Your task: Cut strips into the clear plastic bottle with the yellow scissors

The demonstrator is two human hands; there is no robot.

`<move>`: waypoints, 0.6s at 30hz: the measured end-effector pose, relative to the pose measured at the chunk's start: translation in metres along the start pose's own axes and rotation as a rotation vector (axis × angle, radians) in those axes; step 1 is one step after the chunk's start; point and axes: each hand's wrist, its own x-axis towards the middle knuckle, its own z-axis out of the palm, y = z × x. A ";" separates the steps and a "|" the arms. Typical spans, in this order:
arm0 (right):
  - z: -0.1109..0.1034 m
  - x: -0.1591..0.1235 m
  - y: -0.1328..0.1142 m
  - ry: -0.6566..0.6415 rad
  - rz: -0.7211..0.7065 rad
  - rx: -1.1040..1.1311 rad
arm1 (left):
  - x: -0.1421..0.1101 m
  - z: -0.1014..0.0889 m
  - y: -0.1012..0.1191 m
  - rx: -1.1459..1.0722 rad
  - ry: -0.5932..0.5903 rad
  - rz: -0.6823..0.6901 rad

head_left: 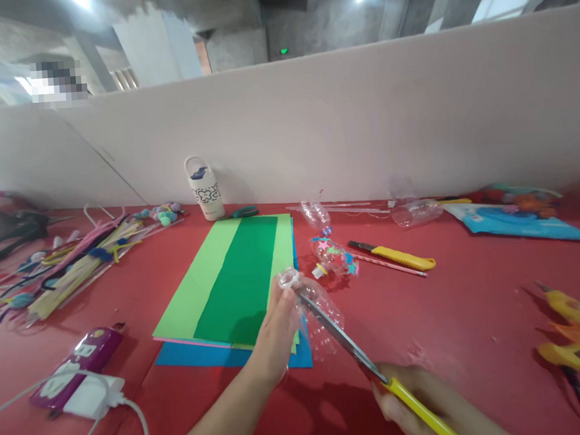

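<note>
My left hand (274, 334) is closed round a clear plastic bottle (313, 308), held just above the red table near its open neck. My right hand (422, 404) grips yellow-handled scissors (348, 346). Their grey blades reach up and left to the bottle's side, close to my left fingers. Whether the blades are in the plastic I cannot tell. A stack of green, pink and blue paper sheets (235, 281) lies right behind and under my left hand.
A yellow utility knife (396, 255), another clear bottle with coloured bits (335, 255), a yellow glue gun (578, 330), pipe cleaners (69, 263), a white bottle (205, 190), a charger and purple device (85, 374) lie on the red table (450, 312), before a white partition wall.
</note>
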 end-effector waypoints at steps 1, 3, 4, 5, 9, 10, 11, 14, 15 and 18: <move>0.001 0.000 0.004 -0.004 -0.018 -0.039 | 0.002 -0.001 0.002 -0.031 0.032 -0.011; 0.000 0.000 0.007 -0.041 -0.064 -0.119 | 0.005 -0.002 0.007 -0.085 0.098 -0.033; 0.000 0.000 0.006 -0.065 -0.082 -0.149 | 0.007 -0.003 0.010 -0.093 0.119 -0.036; -0.001 -0.001 0.005 -0.077 -0.094 -0.167 | 0.008 -0.003 0.014 -0.091 0.123 -0.039; -0.003 -0.006 -0.007 -0.035 -0.079 -0.182 | 0.010 -0.008 0.022 -0.092 0.132 -0.068; -0.003 -0.008 -0.009 -0.027 -0.075 -0.185 | 0.010 -0.010 0.022 -0.097 0.137 -0.077; -0.004 -0.009 -0.011 -0.027 -0.070 -0.186 | 0.010 -0.011 0.023 -0.102 0.144 -0.081; -0.007 -0.012 -0.011 -0.003 -0.059 -0.230 | 0.010 -0.012 0.023 -0.106 0.156 -0.086; -0.008 -0.011 -0.009 0.000 -0.064 -0.253 | 0.010 -0.012 0.024 -0.105 0.156 -0.089; -0.014 -0.009 -0.003 -0.036 -0.084 -0.301 | 0.010 -0.010 0.026 -0.129 0.176 -0.117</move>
